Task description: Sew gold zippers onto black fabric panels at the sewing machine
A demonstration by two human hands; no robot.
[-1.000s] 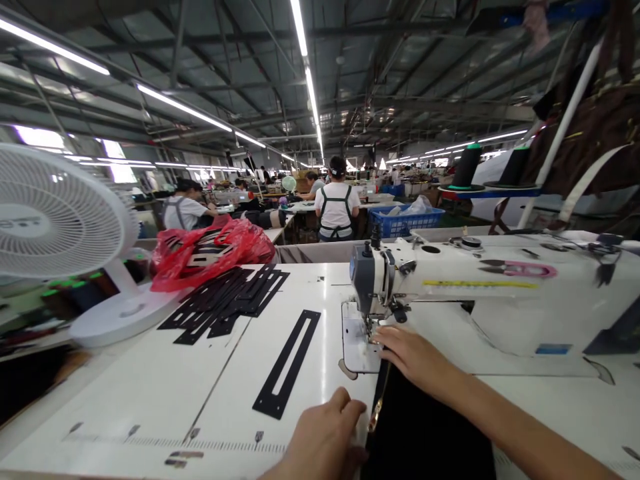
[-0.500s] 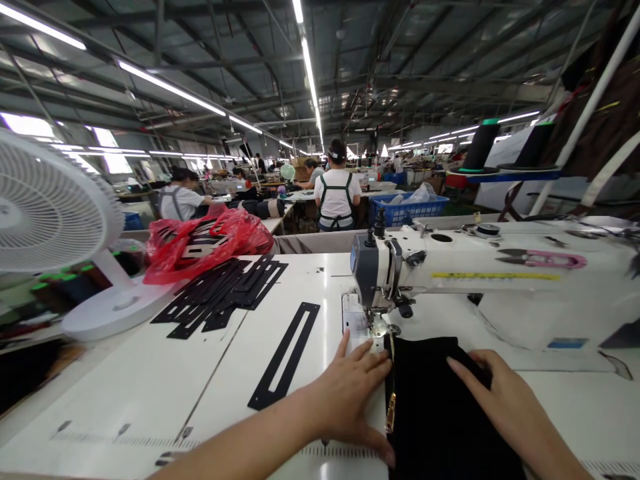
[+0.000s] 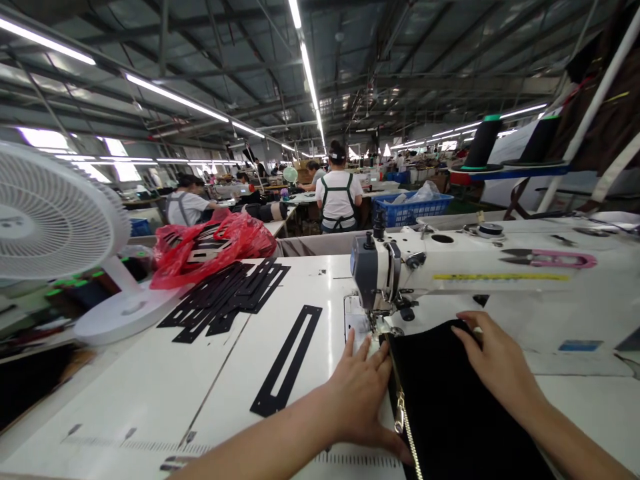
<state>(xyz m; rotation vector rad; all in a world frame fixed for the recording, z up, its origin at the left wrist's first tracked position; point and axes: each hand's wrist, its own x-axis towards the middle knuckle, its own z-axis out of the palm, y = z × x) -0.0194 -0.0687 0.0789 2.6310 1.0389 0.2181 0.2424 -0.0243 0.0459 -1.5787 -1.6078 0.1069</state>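
A black fabric piece lies on the white sewing table with its top left corner at the needle area of the sewing machine. Along its left edge runs a gold metal zipper with a gold slider and pull. My left hand rests flat with fingers spread, fingertips touching the zipper edge just in front of the presser foot. At the fabric's upper right corner, my right hand pinches the cloth between thumb and fingers, lifting that corner slightly.
A black slotted strip frame lies left of my left hand. Farther back are a pile of similar frames, a red plastic bag and a white fan. Pink-handled thread snips sit on the machine arm. Other people work beyond.
My right hand has moved up and slightly right with the fabric corner, turning the cloth. The zipper now slants, its lower end swung to the right. My left hand stays at the edge.
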